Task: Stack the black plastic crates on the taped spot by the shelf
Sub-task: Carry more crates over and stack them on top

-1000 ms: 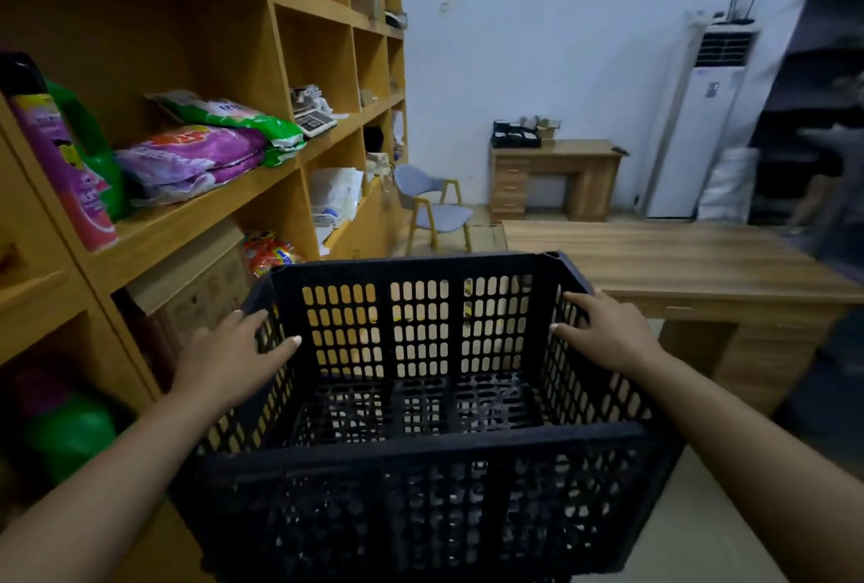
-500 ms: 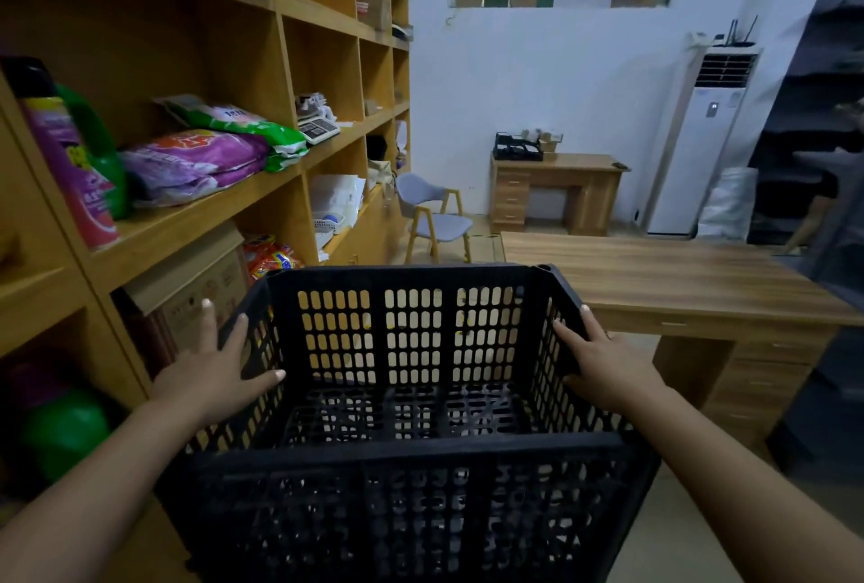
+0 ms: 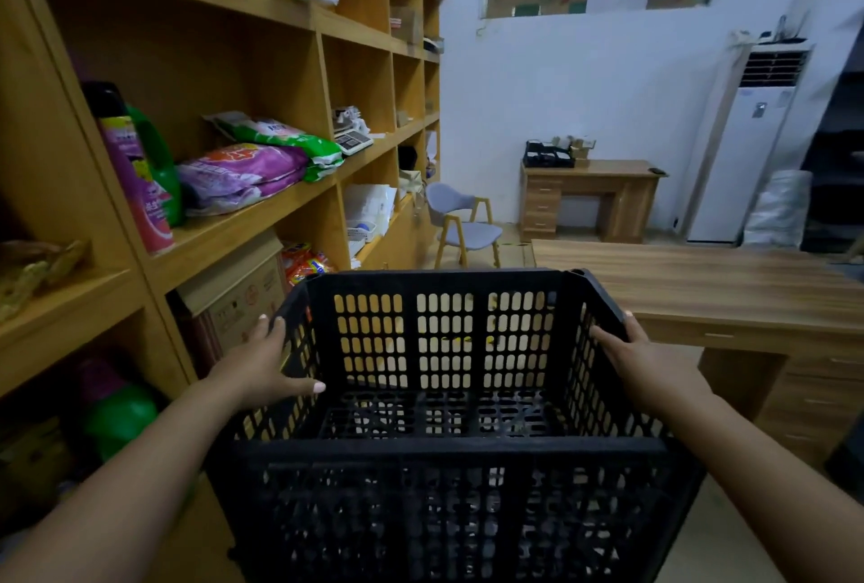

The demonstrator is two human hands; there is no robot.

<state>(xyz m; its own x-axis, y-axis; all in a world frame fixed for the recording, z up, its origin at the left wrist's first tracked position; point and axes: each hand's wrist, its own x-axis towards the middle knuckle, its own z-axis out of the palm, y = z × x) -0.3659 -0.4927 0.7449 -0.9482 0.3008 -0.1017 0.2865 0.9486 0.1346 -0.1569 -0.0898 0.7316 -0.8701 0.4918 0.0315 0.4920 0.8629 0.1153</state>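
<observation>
A black plastic crate [image 3: 444, 456] with slotted walls fills the lower middle of the head view, empty and held level in front of me. My left hand [image 3: 259, 369] grips its left wall, thumb inside and fingers outside. My right hand [image 3: 640, 360] grips the right wall near the far corner. The wooden shelf [image 3: 243, 227] runs along the left, right beside the crate. The floor under the crate and any taped spot are hidden.
The shelf holds detergent bags [image 3: 234, 175], a pink bottle [image 3: 140, 189], a cardboard box [image 3: 243, 292] and a scale [image 3: 353, 140]. A long wooden desk [image 3: 701, 283] stands to the right. A grey chair [image 3: 463, 227], small desk [image 3: 589, 199] and white air conditioner [image 3: 738, 152] line the far wall.
The crate has come a little lower and closer to the shelf. Both hands have shifted along its side walls, and my left thumb now hooks over the inside.
</observation>
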